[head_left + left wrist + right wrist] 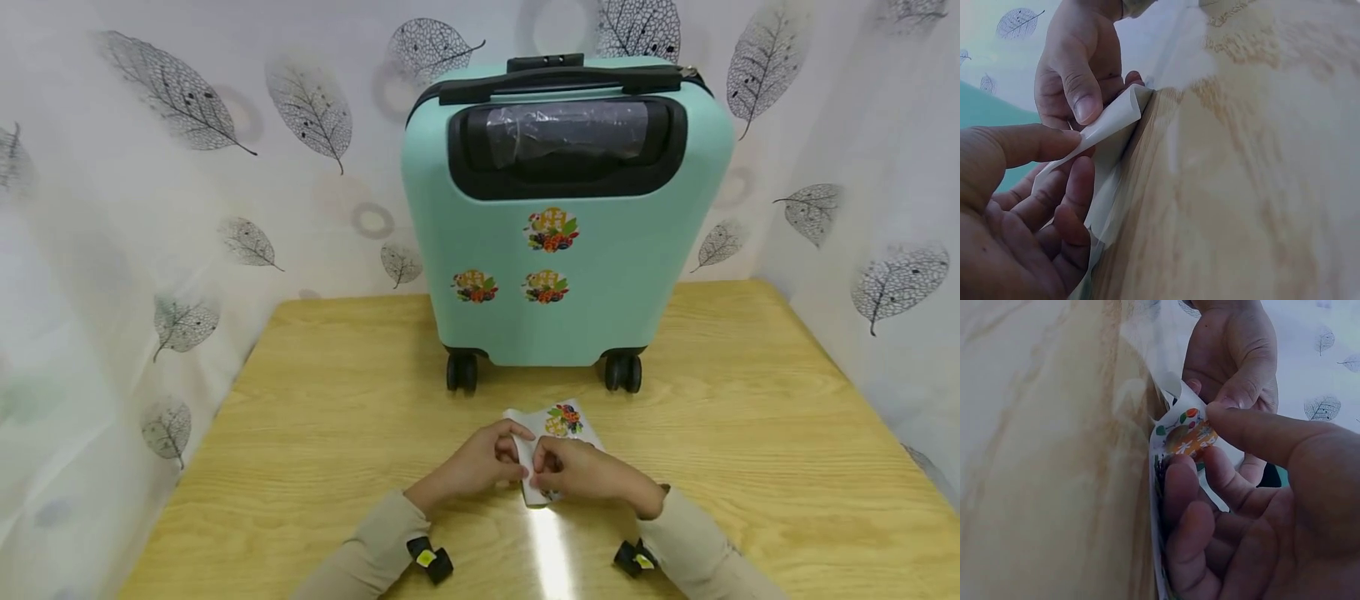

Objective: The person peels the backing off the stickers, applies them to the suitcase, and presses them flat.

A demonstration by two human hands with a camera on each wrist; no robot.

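A white sticker sheet (pixel 532 493) with round fruit stickers is bent back into a fold low over the table, in front of the suitcase. My left hand (pixel 480 460) pinches the fold from the left, its thumb and finger on the white backing in the left wrist view. From the right, my right hand (pixel 588 477) pinches the same fold, fingertips close to the left hand's. In the right wrist view an orange, green and red sticker (pixel 1194 439) shows between the right hand's thumb and finger. Another sticker (pixel 566 419) lies on the sheet's far part.
A mint-green suitcase (pixel 562 329) stands upright on its black wheels at the back of the wooden table (pixel 337 400). Three fruit stickers are on its front: an upper sticker (pixel 552 231), a lower-left sticker (pixel 474 287) and a lower-middle sticker (pixel 546 287). Leaf-patterned cloth (pixel 322 225) surrounds the table.
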